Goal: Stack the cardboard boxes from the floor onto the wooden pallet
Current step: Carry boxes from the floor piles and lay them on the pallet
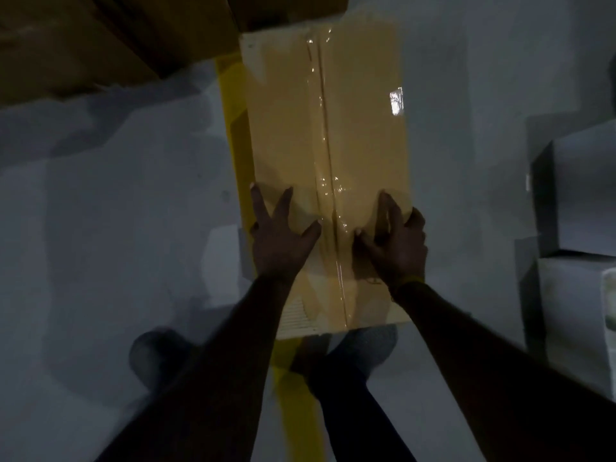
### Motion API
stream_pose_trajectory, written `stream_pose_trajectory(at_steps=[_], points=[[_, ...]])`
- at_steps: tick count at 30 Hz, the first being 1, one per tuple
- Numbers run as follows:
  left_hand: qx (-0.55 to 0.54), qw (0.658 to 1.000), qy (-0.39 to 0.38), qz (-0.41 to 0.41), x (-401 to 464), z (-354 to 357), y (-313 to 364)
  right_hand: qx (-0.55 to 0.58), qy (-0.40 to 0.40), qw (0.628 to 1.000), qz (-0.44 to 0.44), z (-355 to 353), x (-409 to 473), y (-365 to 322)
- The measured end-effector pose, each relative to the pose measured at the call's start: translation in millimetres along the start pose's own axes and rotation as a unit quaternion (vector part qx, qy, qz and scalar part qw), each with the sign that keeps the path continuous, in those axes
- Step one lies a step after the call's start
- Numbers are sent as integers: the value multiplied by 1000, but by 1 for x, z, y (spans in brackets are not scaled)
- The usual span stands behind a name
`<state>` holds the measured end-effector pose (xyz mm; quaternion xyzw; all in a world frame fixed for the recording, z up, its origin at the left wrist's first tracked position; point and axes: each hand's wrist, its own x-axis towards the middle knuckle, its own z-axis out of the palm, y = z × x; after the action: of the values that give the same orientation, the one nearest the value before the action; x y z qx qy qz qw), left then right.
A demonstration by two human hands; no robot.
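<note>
Cardboard box (326,155), taped seam, no legible print, left hand (280,241) fingers spread flat on top, right hand (396,245) fingers curled over edge

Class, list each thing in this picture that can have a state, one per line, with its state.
Box: taped shut, lying long-side away from the viewer, over the yellow line.
Left hand: fingers spread flat on the box top.
Right hand: on the box, fingers curled over its right edge.
</note>
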<state>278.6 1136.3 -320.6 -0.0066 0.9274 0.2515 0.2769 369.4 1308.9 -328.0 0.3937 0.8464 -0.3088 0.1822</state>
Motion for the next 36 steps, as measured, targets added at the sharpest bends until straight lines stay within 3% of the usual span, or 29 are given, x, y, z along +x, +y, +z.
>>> stream_pose_trajectory(at_steps=[7,11,16,21,24,27,31,36], points=[[99,994,11,36,-19,-70,16,-68,22,997,-26,-52,-42,-66],[133,990,-34,20,-35,-166,49,-122,-20,992,-16,-117,-73,-145],[70,994,-79,-5,-72,-313,80,-207,-98,973,-9,-202,-130,-262],[48,997,-68,6,-134,-439,88,-218,-119,968,-30,-267,-219,-353],[36,998,-32,26,-192,-505,88,-191,-63,979,-44,-289,-299,-380],[51,994,48,87,-250,-555,77,-125,47,988,-78,-301,-384,-403],[85,972,162,148,-323,-590,34,-91,177,968,-155,-291,-485,-421],[72,944,268,180,-401,-621,-24,-53,228,953,-194,-266,-572,-430]])
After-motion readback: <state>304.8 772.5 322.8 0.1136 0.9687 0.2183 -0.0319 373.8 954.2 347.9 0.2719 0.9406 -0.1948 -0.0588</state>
